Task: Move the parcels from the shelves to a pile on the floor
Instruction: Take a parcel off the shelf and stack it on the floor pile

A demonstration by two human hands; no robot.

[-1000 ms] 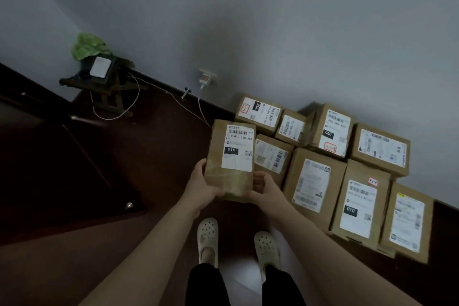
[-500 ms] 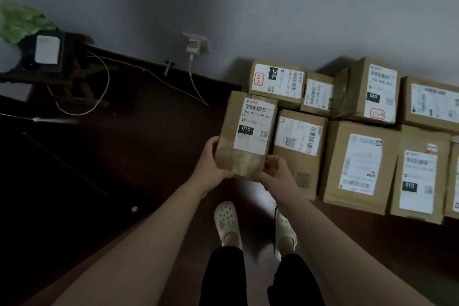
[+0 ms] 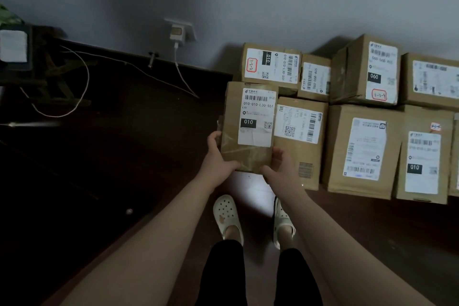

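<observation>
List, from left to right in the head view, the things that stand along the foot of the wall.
dark stand → wall charger → parcel with red-marked 010 label → small parcel → parcel labelled 060 → parcel at the right edge

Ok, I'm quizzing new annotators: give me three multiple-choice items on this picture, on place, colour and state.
1. The held parcel is at which end of the pile? A left B right C middle
2. The shoes are: A black B off-white C red
3. The parcel is gripped by: A one hand B both hands C no hand
Key: 1 A, it covers the pile's left edge; 2 B, both are pale; 3 B, the left hand and right hand grip its lower corners.
</observation>
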